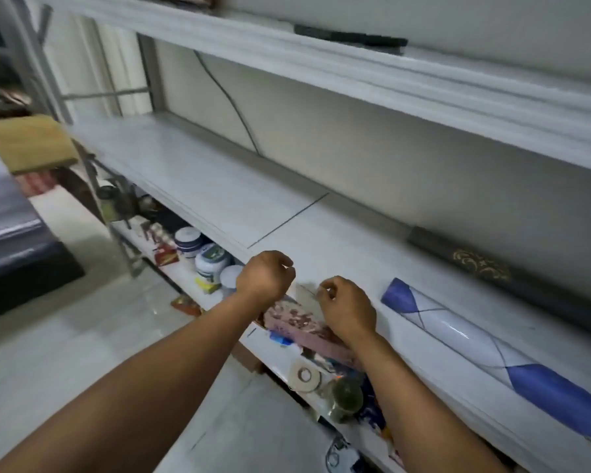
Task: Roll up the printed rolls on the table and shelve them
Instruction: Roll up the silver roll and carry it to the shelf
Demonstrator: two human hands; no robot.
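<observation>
Here, two printed rolls lie on the white middle shelf [219, 186]. A blue-and-white roll [485, 343] rests near the front edge at the right, and a dark roll with gold ornament [485, 268] lies well behind it, against the grey wall. The person's left hand [265, 276] and right hand [347, 308] hover at the front edge beside the blue-and-white roll, fingers curled; blur hides whether they pinch anything. Below, a lower shelf [181, 273] carries three lidded white tubs [212, 262], one ring of tape [305, 375] and one glass jar [347, 396], above a pale tiled floor [99, 336].
</observation>
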